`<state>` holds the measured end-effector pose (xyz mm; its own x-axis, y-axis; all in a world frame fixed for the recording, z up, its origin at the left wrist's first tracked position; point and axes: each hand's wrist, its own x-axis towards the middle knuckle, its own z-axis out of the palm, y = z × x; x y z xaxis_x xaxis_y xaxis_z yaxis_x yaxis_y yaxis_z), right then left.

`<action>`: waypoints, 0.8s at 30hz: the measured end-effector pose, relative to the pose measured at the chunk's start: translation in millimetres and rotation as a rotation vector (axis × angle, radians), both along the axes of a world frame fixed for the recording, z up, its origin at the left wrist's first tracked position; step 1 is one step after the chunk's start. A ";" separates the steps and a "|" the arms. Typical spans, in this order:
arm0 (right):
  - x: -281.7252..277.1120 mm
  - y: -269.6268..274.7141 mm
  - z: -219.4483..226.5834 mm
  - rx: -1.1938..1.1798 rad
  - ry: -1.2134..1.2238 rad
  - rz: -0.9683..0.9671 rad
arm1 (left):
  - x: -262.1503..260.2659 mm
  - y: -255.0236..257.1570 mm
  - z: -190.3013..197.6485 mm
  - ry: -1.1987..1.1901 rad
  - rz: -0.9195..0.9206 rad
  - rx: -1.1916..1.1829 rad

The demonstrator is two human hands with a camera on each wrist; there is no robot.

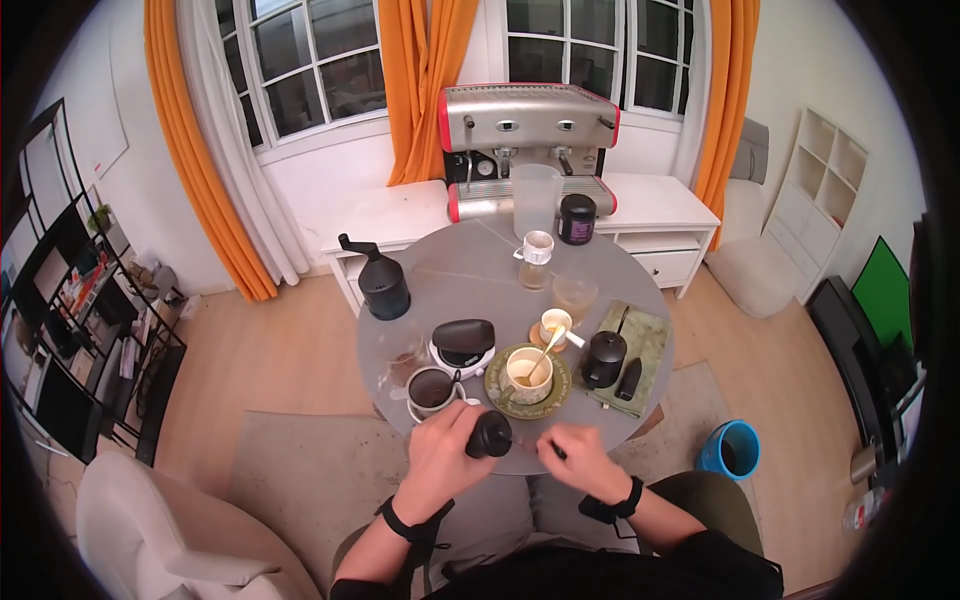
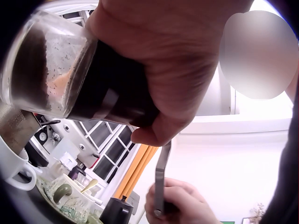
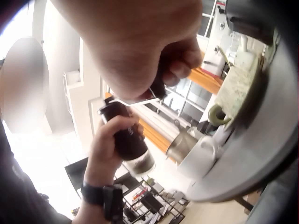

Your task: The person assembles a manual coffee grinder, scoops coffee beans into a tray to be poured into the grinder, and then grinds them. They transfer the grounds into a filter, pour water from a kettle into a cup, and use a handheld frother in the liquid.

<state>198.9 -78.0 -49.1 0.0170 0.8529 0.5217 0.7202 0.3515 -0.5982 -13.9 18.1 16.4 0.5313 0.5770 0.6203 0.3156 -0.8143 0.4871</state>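
Note:
My left hand (image 1: 440, 452) grips the black body of a manual coffee grinder (image 2: 124, 88), held tilted over the near edge of the table. The grinder's clear jar (image 2: 60, 58) has dark coffee grounds inside. My right hand (image 1: 588, 466) holds the knob of the metal crank handle (image 2: 160, 179), which reaches out from the grinder's top. Just beyond the left hand stands a white cup (image 3: 198, 161) with a metal mesh filter (image 3: 181, 147) in it. To its right, a green patterned cup (image 1: 518, 366) sits on a matching saucer (image 1: 560, 388) with a golden spoon.
A white scale (image 1: 472, 368) carries a dark, shallow dish. Another hand grinder (image 1: 383, 288) stands at the table's left. On a green cloth (image 1: 648, 340) are a black kettle (image 1: 604, 360) and a small black object. Behind the table is an espresso machine (image 1: 530, 130).

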 end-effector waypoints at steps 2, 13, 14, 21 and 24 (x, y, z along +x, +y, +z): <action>-11.6 -14.4 -12.2 0.140 -0.012 0.136 | -1.0 2.3 -1.3 0.012 0.030 -0.023; -76.8 -18.7 68.9 0.488 -0.246 0.565 | 19.4 -11.1 -37.4 0.236 -0.186 -0.027; -75.5 -12.5 80.3 0.497 -0.301 0.550 | 21.4 -10.3 -41.7 0.250 -0.218 -0.036; -44.6 38.8 110.8 0.357 -0.401 0.329 | 23.0 -21.4 -75.6 0.270 -0.303 -0.072; -17.7 52.4 109.9 0.299 -0.500 0.236 | 25.9 -24.2 -49.2 0.280 -0.323 -0.109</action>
